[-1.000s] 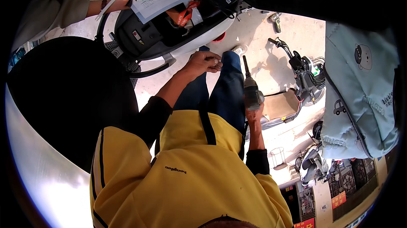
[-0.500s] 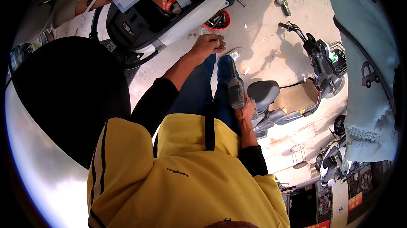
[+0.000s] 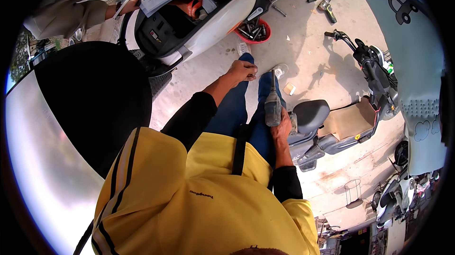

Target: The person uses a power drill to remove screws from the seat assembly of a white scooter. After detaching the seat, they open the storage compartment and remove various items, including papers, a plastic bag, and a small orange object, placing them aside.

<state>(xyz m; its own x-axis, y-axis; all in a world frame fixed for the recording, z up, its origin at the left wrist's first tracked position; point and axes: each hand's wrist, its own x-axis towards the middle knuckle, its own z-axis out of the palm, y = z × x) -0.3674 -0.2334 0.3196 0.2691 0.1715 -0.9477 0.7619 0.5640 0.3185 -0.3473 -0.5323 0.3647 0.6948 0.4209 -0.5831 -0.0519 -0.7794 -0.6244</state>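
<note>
My right hand (image 3: 283, 126) is wrapped around a grey cordless power driver (image 3: 273, 108). The tool's long thin shaft points away from me, over my right leg. My left hand (image 3: 243, 71) hangs in front of my left leg with its fingers curled together; anything inside them is too small or hidden to make out. Beyond it, a red bowl (image 3: 265, 35) on the floor holds several dark metal sockets. The white-and-black scooter (image 3: 215, 22) beside the bowl has its storage well uncovered, with an orange strap (image 3: 195, 4) inside.
A green-and-black power tool (image 3: 327, 9) lies on the concrete floor. To my right stands a dark electric scooter (image 3: 310, 118); a light-blue cover (image 3: 403, 41) hangs nearby. Another person's hand (image 3: 132, 3) holds papers at upper left. A small box (image 3: 289, 88) lies near my right shoe.
The view has shifted, and the surroundings sit further right. My left hand has drawn back from the red bowl, its fingers still curled. My right hand keeps hold of the power driver.
</note>
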